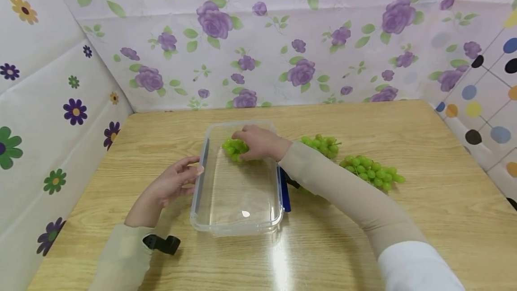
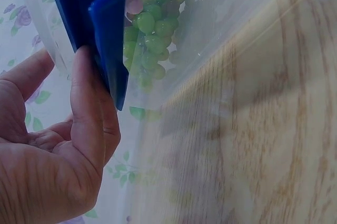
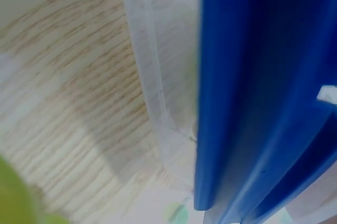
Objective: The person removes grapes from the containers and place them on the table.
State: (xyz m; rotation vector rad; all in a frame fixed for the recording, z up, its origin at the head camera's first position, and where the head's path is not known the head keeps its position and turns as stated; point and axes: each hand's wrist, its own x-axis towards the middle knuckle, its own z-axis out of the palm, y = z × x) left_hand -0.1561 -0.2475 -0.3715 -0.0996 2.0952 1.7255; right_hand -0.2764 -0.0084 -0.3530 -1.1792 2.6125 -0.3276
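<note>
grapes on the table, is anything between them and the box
Partly. The right forearm lies across the gap between the two loose bunches and the clear box. The box is open on top, holding only one bunch under the right hand. The left hand is at its left wall.

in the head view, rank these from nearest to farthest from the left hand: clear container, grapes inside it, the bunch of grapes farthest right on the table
1. clear container, fingertips of the left hand at its left wall.
2. grapes inside it, at the far end, under the right hand.
3. rightmost grape bunch, on the table beyond the container.
</note>
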